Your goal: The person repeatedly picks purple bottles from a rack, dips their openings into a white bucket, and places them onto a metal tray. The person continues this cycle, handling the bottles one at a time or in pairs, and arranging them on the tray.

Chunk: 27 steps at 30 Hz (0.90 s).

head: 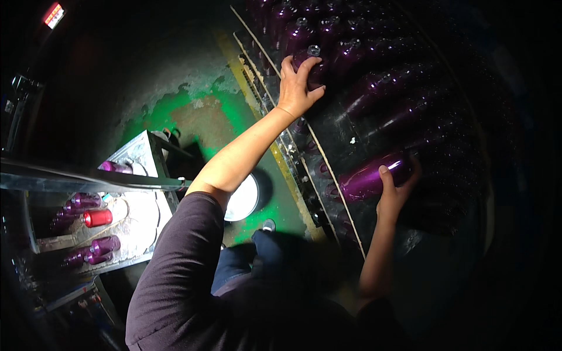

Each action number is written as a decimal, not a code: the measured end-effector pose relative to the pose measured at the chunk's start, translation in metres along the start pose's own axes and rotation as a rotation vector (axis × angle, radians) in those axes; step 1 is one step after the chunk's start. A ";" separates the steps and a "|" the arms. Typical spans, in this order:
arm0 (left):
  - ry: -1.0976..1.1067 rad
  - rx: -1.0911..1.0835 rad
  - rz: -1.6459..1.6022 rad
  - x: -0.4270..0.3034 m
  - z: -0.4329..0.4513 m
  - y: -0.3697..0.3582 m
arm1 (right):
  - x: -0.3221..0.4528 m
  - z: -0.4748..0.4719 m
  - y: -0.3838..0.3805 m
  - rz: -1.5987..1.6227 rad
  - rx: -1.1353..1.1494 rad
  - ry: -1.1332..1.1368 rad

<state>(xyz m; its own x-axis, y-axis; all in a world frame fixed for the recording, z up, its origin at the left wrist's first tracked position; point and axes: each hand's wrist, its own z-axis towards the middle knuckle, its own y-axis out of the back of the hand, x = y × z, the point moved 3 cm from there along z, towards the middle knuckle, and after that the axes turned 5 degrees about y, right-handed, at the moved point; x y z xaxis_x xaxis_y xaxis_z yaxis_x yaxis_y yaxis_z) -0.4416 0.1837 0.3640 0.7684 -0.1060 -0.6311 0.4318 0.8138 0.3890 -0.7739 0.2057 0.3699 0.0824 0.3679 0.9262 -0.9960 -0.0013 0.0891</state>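
My left hand (300, 83) curls round the upper part of a dark purple bottle (313, 51) with a clear neck, which stands at the near edge of a dense group of similar bottles (351, 48). Lower on the right, my right hand (397, 184) grips a glossy purple bottle (362, 182). That bottle leans or lies over the dark layer surface, its broad end towards the edge strip; the fingers behind it are partly lost in shadow.
Pale edge strips (325, 160) border the stacked layers. On the left, a brightly lit box-like station (145, 219) holds purple bottles (104, 245) and one red bottle (97, 217). A round white lid or bucket (242, 199) stands on the green-stained floor (210, 114). A metal bar (88, 175) crosses the left side.
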 end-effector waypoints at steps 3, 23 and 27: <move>0.222 0.058 -0.183 -0.025 -0.036 0.058 | 0.033 -0.036 -0.015 0.471 0.265 -0.399; 1.630 -0.330 -1.593 0.049 -0.319 0.237 | -0.104 -0.175 -0.192 0.965 0.669 -1.965; 1.252 -0.545 -1.465 0.046 -0.341 0.292 | -0.032 -0.182 -0.209 0.949 1.093 -1.482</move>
<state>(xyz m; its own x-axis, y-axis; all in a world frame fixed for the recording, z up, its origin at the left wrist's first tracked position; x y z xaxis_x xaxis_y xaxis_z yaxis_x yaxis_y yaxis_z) -0.4417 0.6115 0.2197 -0.7669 -0.5405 -0.3461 -0.0395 0.5780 -0.8151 -0.5750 0.3633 0.2548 0.1836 -0.9410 0.2842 -0.3564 -0.3332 -0.8729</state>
